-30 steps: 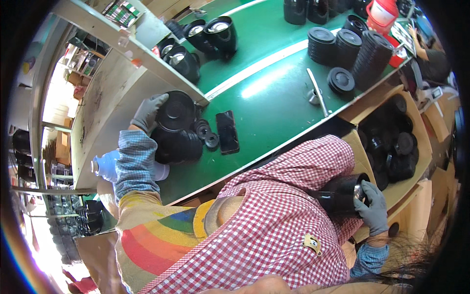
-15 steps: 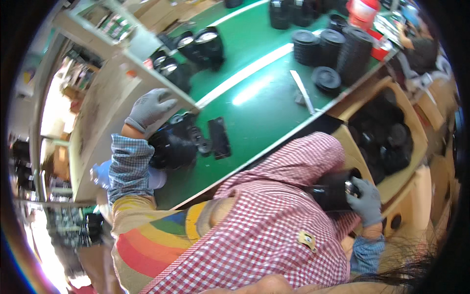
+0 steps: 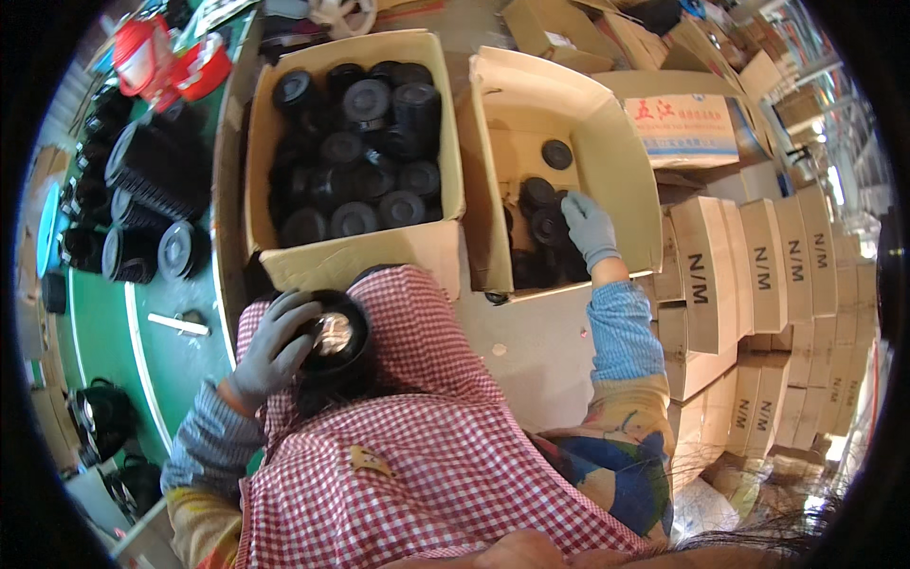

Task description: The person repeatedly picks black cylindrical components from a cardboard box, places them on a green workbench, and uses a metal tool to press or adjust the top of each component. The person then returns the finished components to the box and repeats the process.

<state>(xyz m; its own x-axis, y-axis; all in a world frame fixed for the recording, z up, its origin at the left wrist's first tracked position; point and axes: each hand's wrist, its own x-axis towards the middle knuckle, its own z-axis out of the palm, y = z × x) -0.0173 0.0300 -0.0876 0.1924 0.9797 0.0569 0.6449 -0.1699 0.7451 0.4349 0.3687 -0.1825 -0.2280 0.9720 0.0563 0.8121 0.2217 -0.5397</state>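
Note:
A black cylindrical part [image 3: 358,349] with a shiny metallic centre rests on my lap, its round end facing up. My left hand [image 3: 275,351], in a grey glove, closes on the left side of its rim. My right hand [image 3: 590,230], also gloved, reaches inside the right-hand cardboard box [image 3: 621,180]. Its bent fingers are down among black round parts [image 3: 548,228]; whatever they grip is hidden beneath them. One black disc-shaped part [image 3: 556,155] lies apart, farther back in that box.
A second cardboard box [image 3: 351,248], full of black cylindrical parts, stands left of it. The green table [image 3: 95,313] along the left carries stacked black lids [image 3: 177,248], a white strip [image 3: 178,324] and a red bucket [image 3: 142,57]. Stacked cartons [image 3: 706,251] line the right.
My view has swung right, from the table to the boxes. My left hand has left the table and is on the cylindrical part. My right hand has let go of it and reached into the box.

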